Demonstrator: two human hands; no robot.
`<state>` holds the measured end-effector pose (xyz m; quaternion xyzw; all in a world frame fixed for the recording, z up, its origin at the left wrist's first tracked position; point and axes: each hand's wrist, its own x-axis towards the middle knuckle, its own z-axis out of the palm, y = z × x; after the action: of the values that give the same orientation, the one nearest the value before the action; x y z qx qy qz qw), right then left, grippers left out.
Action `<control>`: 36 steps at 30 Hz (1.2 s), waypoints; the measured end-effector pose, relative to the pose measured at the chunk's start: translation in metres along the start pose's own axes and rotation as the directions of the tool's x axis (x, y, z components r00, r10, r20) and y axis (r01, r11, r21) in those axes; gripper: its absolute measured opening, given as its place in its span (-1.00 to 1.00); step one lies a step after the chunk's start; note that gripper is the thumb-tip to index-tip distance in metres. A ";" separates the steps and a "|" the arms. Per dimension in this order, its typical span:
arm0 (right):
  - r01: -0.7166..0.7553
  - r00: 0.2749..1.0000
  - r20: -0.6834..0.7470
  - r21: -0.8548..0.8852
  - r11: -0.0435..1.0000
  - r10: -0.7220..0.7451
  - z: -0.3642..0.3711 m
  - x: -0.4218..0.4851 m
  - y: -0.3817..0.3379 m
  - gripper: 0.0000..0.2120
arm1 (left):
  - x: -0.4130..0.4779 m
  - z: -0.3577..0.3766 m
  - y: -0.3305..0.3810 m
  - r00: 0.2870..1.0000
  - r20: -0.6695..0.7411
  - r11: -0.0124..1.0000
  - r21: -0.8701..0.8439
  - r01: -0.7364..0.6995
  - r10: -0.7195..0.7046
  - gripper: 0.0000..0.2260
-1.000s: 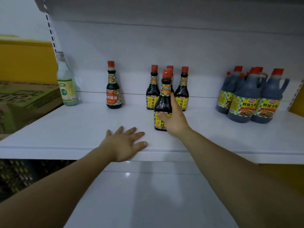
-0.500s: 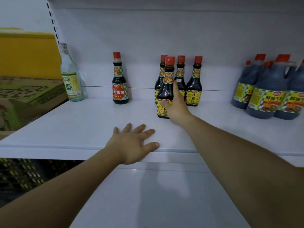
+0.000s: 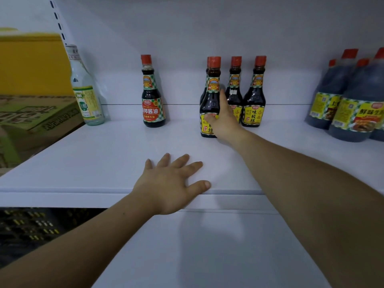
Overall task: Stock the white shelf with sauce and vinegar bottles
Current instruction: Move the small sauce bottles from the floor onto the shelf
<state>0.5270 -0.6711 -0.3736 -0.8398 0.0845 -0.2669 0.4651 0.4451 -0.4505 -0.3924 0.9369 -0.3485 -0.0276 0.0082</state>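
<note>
"Which bottle does the person have?"

"The dark sauce bottle (image 3: 210, 100) with the red cap and yellow label. The right hand (image 3: 224, 124) grips its lower body: the thumb lies across the front of the label, the fingers curl round the right side, and one finger points up along the glass."

"Where is it?"

"Upright on the white shelf (image 3: 93, 163), about the middle, with its base apparently on the board. It's just in front of a far row of matching bottles (image 3: 253, 104). One of them is almost hidden behind it."

"And the other hand?"

"The left hand (image 3: 169, 183) lies flat on the near edge of the shelf, fingers spread and holding nothing."

"What else is up there?"

"To the left, a sauce bottle with a red label (image 3: 152, 107) stands alone near the back panel. Further left, at the end of the shelf, is a clear vinegar bottle (image 3: 86, 96). On the far right there's a cluster of big dark jugs (image 3: 351, 109) with yellow labels. A cardboard box (image 3: 29, 123) sits beyond the shelf's left end."
</note>
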 end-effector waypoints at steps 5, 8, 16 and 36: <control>-0.005 1.000 0.006 0.013 1.000 0.005 0.002 0.008 0.003 -0.19 | 0.000 0.000 0.000 1.000 0.001 1.000 -0.010 0.003 -0.003 -0.40; 0.007 1.000 0.006 0.016 1.000 -0.007 0.002 0.011 0.005 -0.19 | -0.001 -0.001 0.000 1.000 0.000 1.000 -0.018 0.006 -0.006 -0.37; 0.015 1.000 0.009 0.014 1.000 -0.015 0.003 0.012 0.008 -0.20 | -0.003 -0.001 0.002 1.000 -0.011 1.000 -0.026 0.007 -0.007 -0.24; -0.145 0.983 0.093 -0.123 0.982 0.157 -0.035 -0.058 -0.034 -0.15 | -0.004 -0.017 -0.010 1.000 -0.002 0.949 -0.315 0.012 -0.013 -0.38</control>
<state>0.4561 -0.6556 -0.3519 -0.8691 0.1394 -0.1821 0.4382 0.4493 -0.4401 -0.3758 0.9258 -0.3337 -0.0808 0.1583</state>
